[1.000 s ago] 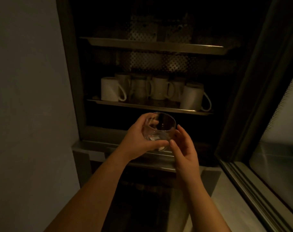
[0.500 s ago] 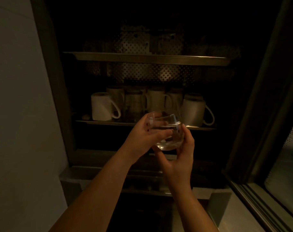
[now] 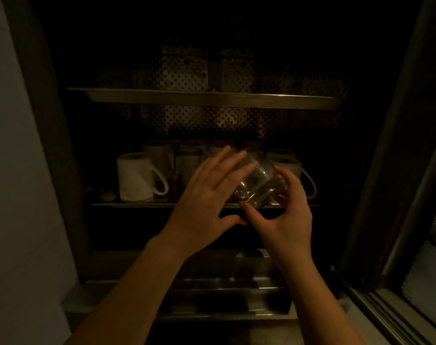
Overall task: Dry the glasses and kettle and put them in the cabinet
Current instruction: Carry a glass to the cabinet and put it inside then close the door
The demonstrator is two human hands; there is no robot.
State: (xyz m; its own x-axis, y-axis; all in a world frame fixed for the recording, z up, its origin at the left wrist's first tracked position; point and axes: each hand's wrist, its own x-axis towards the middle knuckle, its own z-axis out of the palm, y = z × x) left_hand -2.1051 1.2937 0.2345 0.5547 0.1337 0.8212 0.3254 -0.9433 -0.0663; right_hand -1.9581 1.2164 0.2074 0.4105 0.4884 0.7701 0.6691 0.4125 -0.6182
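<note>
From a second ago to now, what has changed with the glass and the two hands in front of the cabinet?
The glass has been raised from below the mug shelf to in front of the mugs and tipped over, mouth away from the camera. The left hand has let go of its grip; its fingers now lie straight against the glass. The right hand has closed around the base. The mugs stand as before.

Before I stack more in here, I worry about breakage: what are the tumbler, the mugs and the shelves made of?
Tumbler: clear glass, see-through with glints. Leftmost mug: probably glazed white ceramic, opaque. Upper shelf: likely brushed metal, dull sheen along its edge.
</note>
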